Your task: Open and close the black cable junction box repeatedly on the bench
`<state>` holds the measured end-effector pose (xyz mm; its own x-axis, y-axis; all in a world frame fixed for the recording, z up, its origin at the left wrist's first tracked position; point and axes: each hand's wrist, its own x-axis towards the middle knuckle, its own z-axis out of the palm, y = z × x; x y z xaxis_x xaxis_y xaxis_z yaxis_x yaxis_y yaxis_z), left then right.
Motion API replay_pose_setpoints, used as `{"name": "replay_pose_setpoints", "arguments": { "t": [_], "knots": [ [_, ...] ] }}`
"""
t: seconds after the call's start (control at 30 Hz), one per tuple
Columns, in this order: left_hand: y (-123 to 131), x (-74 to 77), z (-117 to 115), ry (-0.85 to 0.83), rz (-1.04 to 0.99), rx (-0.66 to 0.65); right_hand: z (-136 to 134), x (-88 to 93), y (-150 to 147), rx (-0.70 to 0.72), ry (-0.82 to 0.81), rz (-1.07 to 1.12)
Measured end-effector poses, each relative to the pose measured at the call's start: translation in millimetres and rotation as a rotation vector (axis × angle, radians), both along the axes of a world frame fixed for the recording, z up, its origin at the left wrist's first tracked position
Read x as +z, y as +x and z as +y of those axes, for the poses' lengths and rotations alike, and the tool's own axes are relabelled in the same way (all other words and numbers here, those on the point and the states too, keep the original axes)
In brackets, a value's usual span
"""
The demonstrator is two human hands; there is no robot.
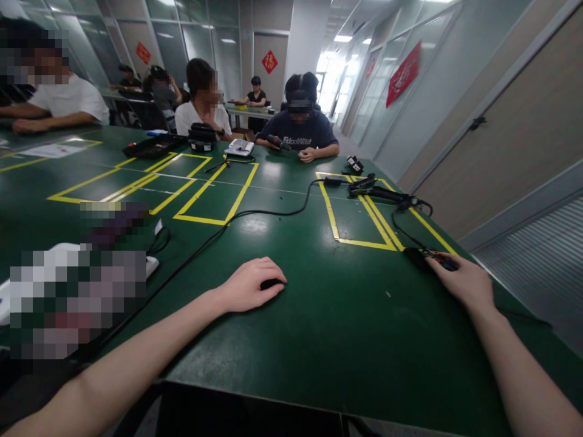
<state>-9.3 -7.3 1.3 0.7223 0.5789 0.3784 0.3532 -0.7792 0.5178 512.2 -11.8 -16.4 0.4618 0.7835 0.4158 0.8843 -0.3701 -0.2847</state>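
Observation:
My left hand [255,284] rests on the green table [319,340], fingers loosely curved and thumb apart from them, with nothing visible between. At the table's right side my right hand [464,280] has its fingers around a small black object with coloured bits [444,261]; its exact kind is unclear, partly hidden under the fingers. Just beyond lies a black jointed stand or arm-like device [387,193], with a thin cable running down toward the held object. A long black cable [268,212] crosses the table from this device toward the lower left.
Yellow tape rectangles [364,244] mark the table. A black tray [155,146], a white device [239,147] and a small black-and-white item [354,164] stand farther back. Blurred-out things lie at left. Across the table a person [298,130] in a dark shirt sits; others sit at left.

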Motion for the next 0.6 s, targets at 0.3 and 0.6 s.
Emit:
{"name": "replay_pose_setpoints", "arguments": {
  "t": [0.3,0.6],
  "knots": [
    [3,-3.9,2,0.008,0.023,0.005,5,-2.6,-95,0.345,0.027,0.017],
    [3,1.1,-5,0.042,-0.145,-0.005,-41,8.0,-258,1.281,-0.013,-0.002]
  ]
}}
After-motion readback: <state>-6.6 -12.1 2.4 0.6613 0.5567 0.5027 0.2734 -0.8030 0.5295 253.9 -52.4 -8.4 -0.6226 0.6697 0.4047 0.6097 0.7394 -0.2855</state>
